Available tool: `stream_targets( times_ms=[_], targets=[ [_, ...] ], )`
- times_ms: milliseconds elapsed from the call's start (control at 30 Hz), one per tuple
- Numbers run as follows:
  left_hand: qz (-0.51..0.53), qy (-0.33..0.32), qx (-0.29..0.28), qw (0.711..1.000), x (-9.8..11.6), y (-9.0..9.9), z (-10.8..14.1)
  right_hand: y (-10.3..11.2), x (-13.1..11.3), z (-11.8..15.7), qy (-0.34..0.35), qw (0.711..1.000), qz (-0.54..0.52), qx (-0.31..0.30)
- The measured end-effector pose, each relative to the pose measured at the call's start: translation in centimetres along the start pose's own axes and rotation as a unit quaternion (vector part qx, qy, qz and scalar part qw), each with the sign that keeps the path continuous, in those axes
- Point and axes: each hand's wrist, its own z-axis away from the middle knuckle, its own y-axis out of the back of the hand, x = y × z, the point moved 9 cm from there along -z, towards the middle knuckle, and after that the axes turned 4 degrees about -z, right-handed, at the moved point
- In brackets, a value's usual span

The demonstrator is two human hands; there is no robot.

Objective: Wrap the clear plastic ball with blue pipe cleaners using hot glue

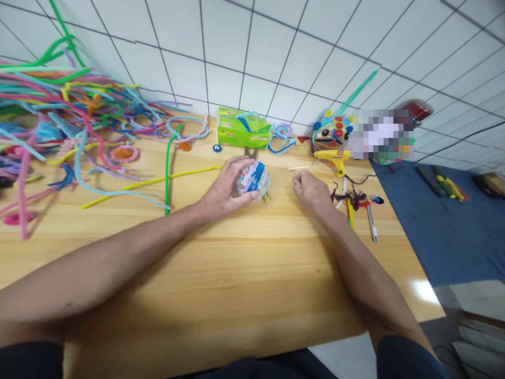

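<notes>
My left hand [231, 184] is curved around a round, clear plastic-looking object with blue and lilac patches [253, 178], thumb in front and fingers over the top. Its exact kind is not plain. Dark jaws of what look like pliers [251, 153] stick out behind it, and a yellow-green tip shows at its lower right. To the right, my right hand [311, 190] rests low over the table with its fingers curled closed. Whatever is in those fingers, if anything, is hidden. A thin whitish stick [299, 168] lies just beyond them.
Many coloured pipe cleaners [79, 113] heap at the left; a yellow one [130, 187] and a green one [169, 173] reach nearer. A green tissue pack [240, 129] stands against the tiled wall. At right are a yellow glue gun [333, 157] with its cord and a pen [372, 223].
</notes>
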Motion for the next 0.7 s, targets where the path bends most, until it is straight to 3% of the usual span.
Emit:
stream_targets(
  times_ms=[133,300,467,700],
  targets=[
    [0.009,-0.005,0.003,1.000,0.2,0.0,0.0,3.1,-0.8,1.8,0.027,0.982,-0.185,0.034],
    [0.011,0.007,-0.004,1.000,0.0,0.0,-0.1,6.3,-6.6,5.7,0.139,0.958,-0.221,0.120],
    [0.000,0.003,-0.003,1.000,0.0,0.1,-0.1,6.2,-12.7,9.0,0.322,0.916,-0.149,0.187],
    [-0.005,-0.016,0.007,1.000,0.1,0.1,0.0,5.0,-12.5,8.6,0.341,0.907,-0.120,0.214]
  ],
)
